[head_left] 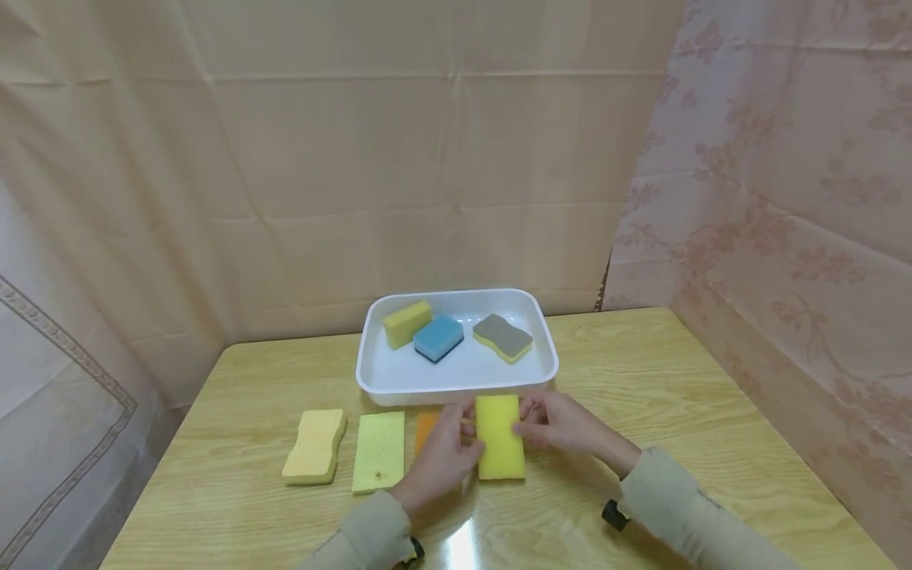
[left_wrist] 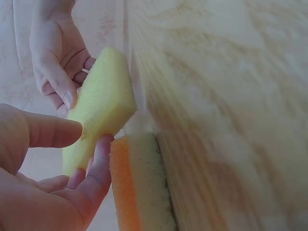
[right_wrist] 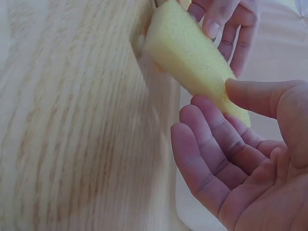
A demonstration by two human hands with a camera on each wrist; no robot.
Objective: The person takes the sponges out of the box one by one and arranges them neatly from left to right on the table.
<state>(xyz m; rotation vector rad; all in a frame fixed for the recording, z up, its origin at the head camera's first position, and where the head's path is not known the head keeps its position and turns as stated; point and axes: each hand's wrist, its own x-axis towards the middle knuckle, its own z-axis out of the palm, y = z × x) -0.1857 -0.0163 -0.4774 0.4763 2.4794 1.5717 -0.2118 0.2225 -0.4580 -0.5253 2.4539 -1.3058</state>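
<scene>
A person's left hand (head_left: 443,451) and right hand (head_left: 559,423) hold a bright yellow sponge (head_left: 499,436) between them, just in front of a white plastic tray (head_left: 456,386) on a wooden table (head_left: 712,443). The left thumb and fingers pinch the sponge's left edge; the right thumb and fingers pinch its right edge, the fingers only lightly bent. In the left wrist view the sponge (left_wrist: 98,108) is raised off the table, with both hands' fingertips at its edges.

An orange sponge (head_left: 426,427) lies on the table just left of the held one, partly hidden behind the left hand; the left wrist view shows it with a pale layer along 1 side (left_wrist: 137,183). Farther left lie a flat pale yellow-green sponge (head_left: 379,450) and a thicker, wavy-edged light yellow sponge (head_left: 315,446).

In the tray rest 3 more: a yellow sponge (head_left: 407,323), a blue sponge (head_left: 438,337) and a grey-topped yellow sponge (head_left: 502,338). Beige cloth (head_left: 356,158) hangs behind the table.
</scene>
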